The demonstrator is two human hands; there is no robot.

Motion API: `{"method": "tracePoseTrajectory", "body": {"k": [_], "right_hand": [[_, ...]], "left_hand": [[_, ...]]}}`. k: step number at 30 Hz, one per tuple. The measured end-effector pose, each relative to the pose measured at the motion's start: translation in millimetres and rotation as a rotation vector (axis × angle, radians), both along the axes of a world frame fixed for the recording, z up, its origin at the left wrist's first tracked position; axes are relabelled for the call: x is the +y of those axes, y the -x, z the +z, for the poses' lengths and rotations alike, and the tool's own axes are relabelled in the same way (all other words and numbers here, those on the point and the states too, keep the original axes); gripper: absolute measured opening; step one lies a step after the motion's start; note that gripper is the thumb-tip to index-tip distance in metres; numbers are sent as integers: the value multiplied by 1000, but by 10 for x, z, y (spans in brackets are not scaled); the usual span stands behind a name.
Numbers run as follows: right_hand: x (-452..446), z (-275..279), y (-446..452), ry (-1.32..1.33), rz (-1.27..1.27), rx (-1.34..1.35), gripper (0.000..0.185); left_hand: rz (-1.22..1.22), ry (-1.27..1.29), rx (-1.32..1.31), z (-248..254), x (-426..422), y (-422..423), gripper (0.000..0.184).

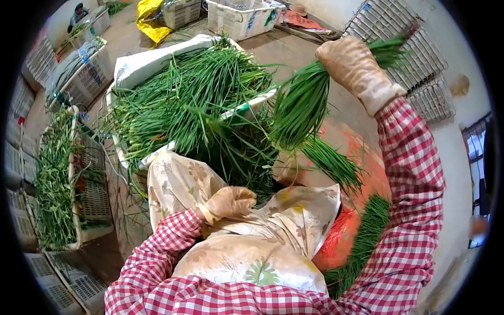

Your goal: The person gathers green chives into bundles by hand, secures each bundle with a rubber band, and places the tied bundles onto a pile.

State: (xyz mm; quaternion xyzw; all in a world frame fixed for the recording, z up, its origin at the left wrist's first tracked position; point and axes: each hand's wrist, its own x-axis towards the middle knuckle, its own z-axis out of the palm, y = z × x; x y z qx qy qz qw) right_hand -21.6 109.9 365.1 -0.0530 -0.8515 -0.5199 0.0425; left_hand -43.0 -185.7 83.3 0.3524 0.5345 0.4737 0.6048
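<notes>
My right hand (349, 68), in a tan glove, is raised at the upper right and closed around a bunch of garlic chives (304, 105). The long green leaves hang down to its left, and the other end sticks out to the right. My left hand (231, 202), also gloved, rests curled over the floral apron (252, 247) on my lap; whatever its fingers may hold is hidden. In front of me a white crate (249, 107) is heaped with loose chives (194, 94). Another small bundle of chives (333, 163) lies below the raised bunch.
Beside my right leg, more chives (362, 247) lie along an orange-red sack (362, 152). A crate of green trimmings (55, 184) stands at the left. White crates (241, 21) and a yellow bag (151, 21) are at the back. Metal racks (404, 42) lean at the right; a person (79, 14) is far left.
</notes>
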Motion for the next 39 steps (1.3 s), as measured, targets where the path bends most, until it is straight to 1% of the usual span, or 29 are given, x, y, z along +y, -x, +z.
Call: {"method": "tracePoseTrajectory", "body": {"k": [1,2,3,5,7,8,10,11,12,14,15,16,18,20,21,22,23,24,25,27,28,29,30,31,33,35,37,38,39], "right_hand": [[42,26,-19,-52,27,-17,10],[66,52,-47,-107,59,-44,10],[63,93,-106,-114,60,-46,10],[-76,208,-285,-76,-45,52,10],[-563,386,-547,-58,246,129,9],[-665,304,-635,-17,25,152,12],[-863,254,-863,6,183,259,11],[-1164,294,-964,-100,37,195,4],[-1222,166,-1034,-194,90,278,4],[-1379,7,-1134,-283,16,257,13],[-1448,-59,-1128,-260,6,242,13],[-1491,-127,-1100,-121,-14,272,24],[-1523,-254,-1021,156,-58,340,52],[-1457,-365,-985,362,-90,392,73],[-1409,-423,-982,435,-101,409,81],[-1292,-535,-1003,678,67,398,82],[-1179,-655,-1043,919,241,383,84],[-1091,-783,-1147,923,75,244,75],[-938,-963,-1224,938,74,245,75],[-688,-1326,-1301,1683,-451,105,73],[-705,-1424,-1312,1892,-462,104,63],[-770,-1502,-1315,2099,-472,103,54],[-882,-1590,-1254,2364,-428,20,63],[-1040,-1688,-1154,2625,-367,-69,71],[-1374,-1937,-943,3006,-2,-332,84],[-1743,-2395,-859,3385,310,-362,96],[-2011,-2566,-667,3638,585,-344,98],[-2054,-2602,-653,3686,516,-258,104],[-2017,-2625,-654,3702,332,-142,113]], "left_hand": [[-56,-146,-40,109,98,81,50],[-107,-209,-241,372,190,179,56],[-136,-334,-423,471,352,178,69],[-228,-377,-733,909,618,160,99],[-326,-450,-923,1106,948,95,107],[-366,-547,-981,1211,1104,53,107],[-252,-657,-1060,1378,1238,52,100],[-188,-739,-1077,1494,1261,62,95],[-172,-736,-1083,1619,1263,58,95],[176,-946,-907,1776,1320,96,85],[146,-1016,-931,1720,1409,226,74],[230,-976,-972,1819,1437,311,59],[438,-1096,-755,1975,1538,514,50],[156,-1268,-675,2261,1470,895,38],[244,-1238,-429,2283,1345,1029,38],[126,-1194,-276,2322,1217,1292,41],[127,-1163,-262,2371,1063,1394,44],[88,-1197,-74,2378,898,1580,49],[209,-1036,111,2401,605,1665,57],[340,-656,464,2452,15,1821,74],[158,-695,254,2302,-48,2054,71],[182,-488,246,2386,-260,1932,66],[201,-281,228,2470,-470,1811,61],[111,-239,420,2431,-607,1702,48],[-26,-85,499,2183,-762,1405,48],[-93,29,413,1821,-900,1113,48],[-90,96,253,1460,-1063,825,47],[-65,118,166,1320,-1132,717,47],[-30,134,73,1194,-1214,614,47]]}}
